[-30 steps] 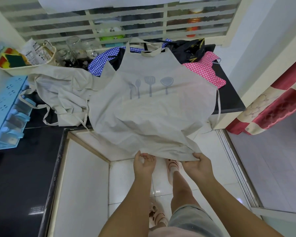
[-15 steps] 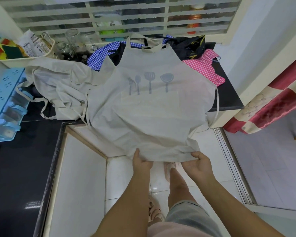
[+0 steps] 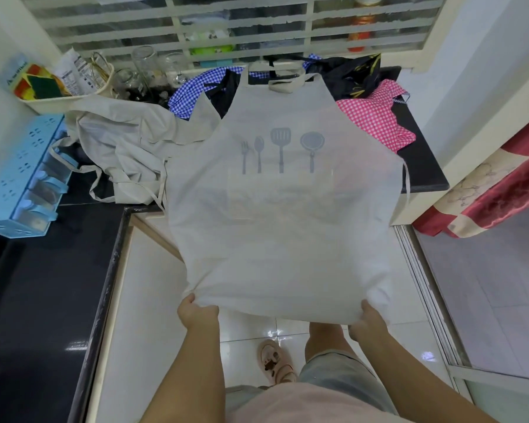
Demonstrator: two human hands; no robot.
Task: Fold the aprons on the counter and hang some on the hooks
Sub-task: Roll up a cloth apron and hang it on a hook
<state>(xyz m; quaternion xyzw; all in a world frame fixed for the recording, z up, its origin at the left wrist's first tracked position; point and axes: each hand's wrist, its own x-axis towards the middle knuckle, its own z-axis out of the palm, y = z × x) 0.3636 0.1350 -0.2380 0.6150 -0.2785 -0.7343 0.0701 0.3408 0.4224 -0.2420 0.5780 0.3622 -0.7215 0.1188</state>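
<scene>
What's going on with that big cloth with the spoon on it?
A person is holding a beige apron by its bottom edge, one corner gripped in the left hand and one in the right hand, pulling it out flat. Its top lies on the counter, overlapping a pink checked apron and a blue checked apron. It is not folded yet.
</scene>
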